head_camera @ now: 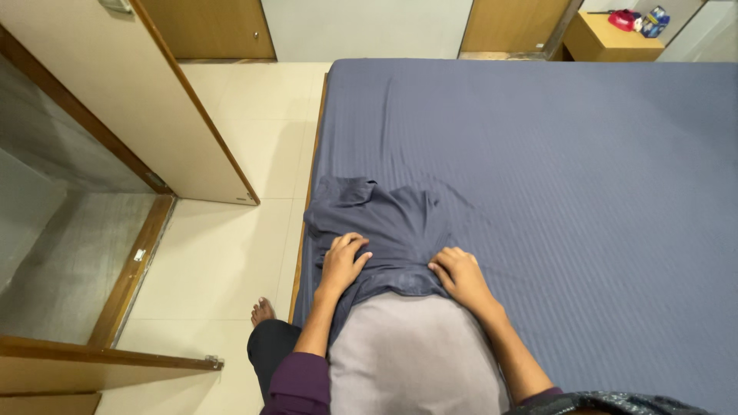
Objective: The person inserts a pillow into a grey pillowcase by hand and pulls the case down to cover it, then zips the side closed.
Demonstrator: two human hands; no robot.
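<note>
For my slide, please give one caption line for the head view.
Both hands, left hand and right hand, pull a dark blue cover over a grey pillow on a bed.

A: Log the bed (553, 169). What do you have in front of you?

B: Your bed fills the right of the view, covered edge to edge in a blue-grey sheet (600, 230) with fine woven stripes. It is pulled mostly flat, with faint creases near the near-left corner.

A: Anything lying on it?

B: Two items at your near-left corner. A dark blue-grey cloth (384, 223) lies crumpled, bunched toward the bed's left edge. A pale grey pillow (415, 353) lies just nearer to you, its far end tucked under the cloth's near hem.

A: Frame?

B: A thin wooden edge (304, 230) shows along the left side, above cream floor tiles (238, 230).
</note>
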